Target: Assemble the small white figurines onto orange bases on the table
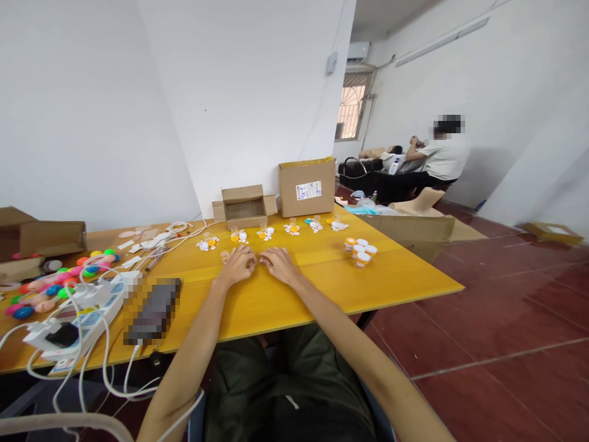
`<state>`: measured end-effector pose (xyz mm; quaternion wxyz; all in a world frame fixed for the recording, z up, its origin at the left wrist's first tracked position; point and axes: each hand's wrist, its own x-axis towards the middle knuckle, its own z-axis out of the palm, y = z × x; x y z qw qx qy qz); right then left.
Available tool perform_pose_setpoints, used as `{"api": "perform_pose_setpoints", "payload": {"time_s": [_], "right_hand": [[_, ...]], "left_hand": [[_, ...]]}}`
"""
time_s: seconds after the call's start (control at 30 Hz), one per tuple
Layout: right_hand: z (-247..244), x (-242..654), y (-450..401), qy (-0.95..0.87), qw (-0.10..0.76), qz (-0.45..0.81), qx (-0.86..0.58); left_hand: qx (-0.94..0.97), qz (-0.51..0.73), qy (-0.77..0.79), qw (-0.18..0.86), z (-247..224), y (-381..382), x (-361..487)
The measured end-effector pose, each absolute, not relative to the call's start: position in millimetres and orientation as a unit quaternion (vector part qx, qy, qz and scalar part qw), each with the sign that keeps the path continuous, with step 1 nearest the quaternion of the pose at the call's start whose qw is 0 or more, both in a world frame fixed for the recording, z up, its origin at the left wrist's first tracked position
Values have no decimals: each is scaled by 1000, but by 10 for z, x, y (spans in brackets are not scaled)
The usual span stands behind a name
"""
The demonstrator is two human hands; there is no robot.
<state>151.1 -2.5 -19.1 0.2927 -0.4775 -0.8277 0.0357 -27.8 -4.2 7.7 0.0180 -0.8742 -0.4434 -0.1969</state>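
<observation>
Both hands hover low over the yellow tabletop [331,276], a short gap between them. My left hand [240,265] is curled with its fingers bent inward; what lies under the fingertips is hidden. Touching or just beside it on the left stands a small clear plastic cup [225,256]. The fingers of my right hand [278,264] are pinched together, with a tiny pale bit at the tips that is too small to name. Behind the hands lie small piles of white and orange plastic parts [242,236], with clear cups among them. At right stands a cluster of small white-and-orange lidded jars [361,250].
An open cardboard box [245,212] and a closed, labelled carton [307,189] stand at the back. On the left are a phone [156,310], a power strip [99,316], loose cables and colourful toys [59,282]. Another person [444,153] sits in the far room.
</observation>
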Motion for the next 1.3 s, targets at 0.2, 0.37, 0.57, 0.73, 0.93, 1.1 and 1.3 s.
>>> {"api": "perform_pose_setpoints", "payload": {"time_s": [0.2,0.37,0.57,0.73,0.93,1.1,1.3], "right_hand": [[-219,1515,-14,-823,310,19,-475],[-197,1513,-36,-818,300,5,-491],[-199,1521,-36,-832,286,-2,-475],[-216,1531,-25,-844,278,1,-458],[-215,1502,-51,-854,261,5,-450],[-228,1477,-71,-873,253,2,-418],[-235,1452,-71,-890,239,7,-388]], "left_hand": [[-874,-190,-447,16,97,-53,-276],[-874,-190,-447,12,97,-52,-277],[-872,-198,-448,2,85,-40,-292],[-869,-196,-454,5,74,-19,-307],[-837,-238,-491,39,63,30,-348],[-813,-255,-521,49,73,49,-389],[-806,-269,-526,24,69,57,-408]]}}
